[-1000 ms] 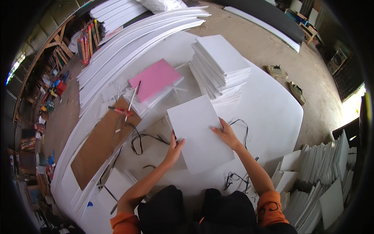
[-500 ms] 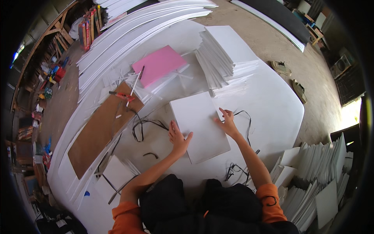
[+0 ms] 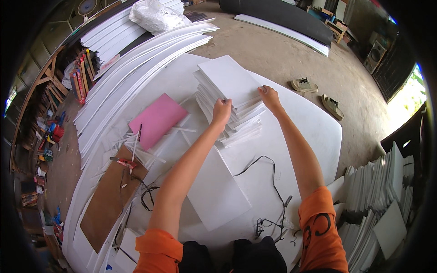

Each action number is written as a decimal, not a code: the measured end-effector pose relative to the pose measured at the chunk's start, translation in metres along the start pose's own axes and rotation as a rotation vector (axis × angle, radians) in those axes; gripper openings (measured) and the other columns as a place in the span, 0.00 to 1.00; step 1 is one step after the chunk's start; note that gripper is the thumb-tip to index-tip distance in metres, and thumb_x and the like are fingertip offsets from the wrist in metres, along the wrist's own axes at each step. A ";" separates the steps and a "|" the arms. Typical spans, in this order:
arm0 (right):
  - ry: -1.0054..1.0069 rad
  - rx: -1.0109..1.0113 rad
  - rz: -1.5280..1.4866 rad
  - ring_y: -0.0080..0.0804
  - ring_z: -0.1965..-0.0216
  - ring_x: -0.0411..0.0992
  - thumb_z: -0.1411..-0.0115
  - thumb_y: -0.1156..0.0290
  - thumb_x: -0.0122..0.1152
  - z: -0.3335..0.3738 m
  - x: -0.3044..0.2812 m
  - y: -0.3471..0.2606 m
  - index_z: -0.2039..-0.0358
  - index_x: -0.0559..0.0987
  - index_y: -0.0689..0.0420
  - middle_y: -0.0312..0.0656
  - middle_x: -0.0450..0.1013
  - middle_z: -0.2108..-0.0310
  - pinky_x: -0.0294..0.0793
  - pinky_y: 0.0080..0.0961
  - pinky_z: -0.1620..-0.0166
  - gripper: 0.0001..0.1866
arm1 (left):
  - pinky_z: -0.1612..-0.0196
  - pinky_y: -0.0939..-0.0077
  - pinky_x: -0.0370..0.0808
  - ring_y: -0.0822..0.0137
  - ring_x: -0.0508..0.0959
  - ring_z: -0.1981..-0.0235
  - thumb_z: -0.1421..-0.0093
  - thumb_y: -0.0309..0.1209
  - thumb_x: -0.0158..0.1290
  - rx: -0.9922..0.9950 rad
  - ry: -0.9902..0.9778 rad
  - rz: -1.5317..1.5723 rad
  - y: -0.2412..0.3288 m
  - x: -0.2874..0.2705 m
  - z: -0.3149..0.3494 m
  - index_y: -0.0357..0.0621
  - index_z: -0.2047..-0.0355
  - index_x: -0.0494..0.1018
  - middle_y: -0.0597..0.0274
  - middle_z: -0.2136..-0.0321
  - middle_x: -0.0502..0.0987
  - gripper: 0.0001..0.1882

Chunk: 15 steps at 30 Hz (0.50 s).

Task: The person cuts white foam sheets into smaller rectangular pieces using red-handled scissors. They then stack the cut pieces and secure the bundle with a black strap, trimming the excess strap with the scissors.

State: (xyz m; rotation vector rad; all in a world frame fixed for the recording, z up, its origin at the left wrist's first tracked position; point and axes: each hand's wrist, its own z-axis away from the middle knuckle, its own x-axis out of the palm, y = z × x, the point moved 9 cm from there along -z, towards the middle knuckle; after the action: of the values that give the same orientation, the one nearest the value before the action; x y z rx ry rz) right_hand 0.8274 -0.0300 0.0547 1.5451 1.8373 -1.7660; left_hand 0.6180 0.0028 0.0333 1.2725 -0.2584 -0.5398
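1. Head view: the stack of white boards (image 3: 230, 75) stands on the white surface (image 3: 314, 123), its layers unevenly aligned
2. The left hand (image 3: 222, 111), fingers curled closed, grips the stack's near-left corner; the right hand (image 3: 270, 97), likewise closed, grips its near-right corner, probably spreading support; how many boards they hold, I cannot tell
3. On the stack's near side, a white panel (image 3: 217, 191) lies flat, seemingly within easy reach

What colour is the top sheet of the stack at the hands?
The top sheet is white, best seen in the head view.
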 end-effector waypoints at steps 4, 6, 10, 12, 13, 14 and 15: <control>0.073 -0.028 -0.007 0.42 0.63 0.70 0.48 0.63 0.55 0.005 -0.007 -0.011 0.59 0.72 0.64 0.54 0.71 0.67 0.67 0.29 0.58 0.20 | 0.51 0.69 0.63 0.62 0.67 0.56 0.43 0.33 0.43 0.072 0.134 0.127 0.000 0.006 -0.007 0.33 0.53 0.56 0.53 0.56 0.64 0.21; 0.090 -0.025 -0.135 0.45 0.61 0.67 0.48 0.62 0.55 0.014 -0.006 -0.023 0.58 0.71 0.63 0.52 0.69 0.67 0.64 0.32 0.55 0.20 | 0.54 0.69 0.65 0.61 0.69 0.59 0.43 0.32 0.43 0.097 0.187 0.199 0.000 0.000 -0.002 0.31 0.50 0.52 0.51 0.57 0.65 0.24; -0.027 0.115 -0.489 0.42 0.56 0.64 0.48 0.60 0.55 0.043 -0.006 -0.040 0.51 0.64 0.60 0.51 0.65 0.59 0.62 0.32 0.54 0.26 | 0.50 0.70 0.61 0.63 0.64 0.52 0.43 0.30 0.43 0.201 0.105 0.370 -0.012 -0.017 0.019 0.36 0.46 0.47 0.51 0.52 0.61 0.27; -0.171 0.209 -0.579 0.33 0.62 0.65 0.47 0.62 0.55 0.067 -0.001 -0.061 0.48 0.61 0.58 0.46 0.64 0.58 0.66 0.27 0.59 0.27 | 0.47 0.69 0.58 0.64 0.61 0.49 0.43 0.30 0.44 0.225 0.005 0.456 -0.032 -0.030 0.061 0.39 0.44 0.44 0.52 0.50 0.59 0.30; -0.240 0.256 -0.622 0.28 0.65 0.66 0.46 0.63 0.55 0.083 -0.004 -0.076 0.47 0.60 0.57 0.43 0.64 0.58 0.67 0.24 0.62 0.28 | 0.46 0.69 0.56 0.64 0.60 0.48 0.43 0.32 0.44 0.228 0.007 0.348 -0.036 -0.034 0.090 0.39 0.43 0.43 0.52 0.49 0.59 0.31; -0.260 0.277 -0.625 0.27 0.64 0.66 0.46 0.66 0.55 0.098 -0.006 -0.082 0.47 0.60 0.57 0.43 0.65 0.59 0.67 0.20 0.61 0.27 | 0.46 0.69 0.55 0.63 0.59 0.47 0.42 0.33 0.44 0.217 0.001 0.248 -0.044 -0.034 0.120 0.40 0.42 0.42 0.52 0.49 0.58 0.32; -0.296 0.263 -0.674 0.26 0.63 0.66 0.46 0.66 0.55 0.116 0.000 -0.087 0.47 0.60 0.57 0.43 0.65 0.59 0.67 0.19 0.61 0.27 | 0.45 0.69 0.54 0.63 0.58 0.47 0.42 0.34 0.44 0.200 0.000 0.148 -0.055 -0.037 0.143 0.40 0.42 0.41 0.53 0.48 0.58 0.33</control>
State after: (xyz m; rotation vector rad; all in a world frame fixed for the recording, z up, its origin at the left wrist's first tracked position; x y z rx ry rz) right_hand 0.7045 -0.1038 0.0775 0.6734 2.1802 -2.4337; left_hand 0.5057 -0.1081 0.0265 1.4339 -0.4110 -0.3940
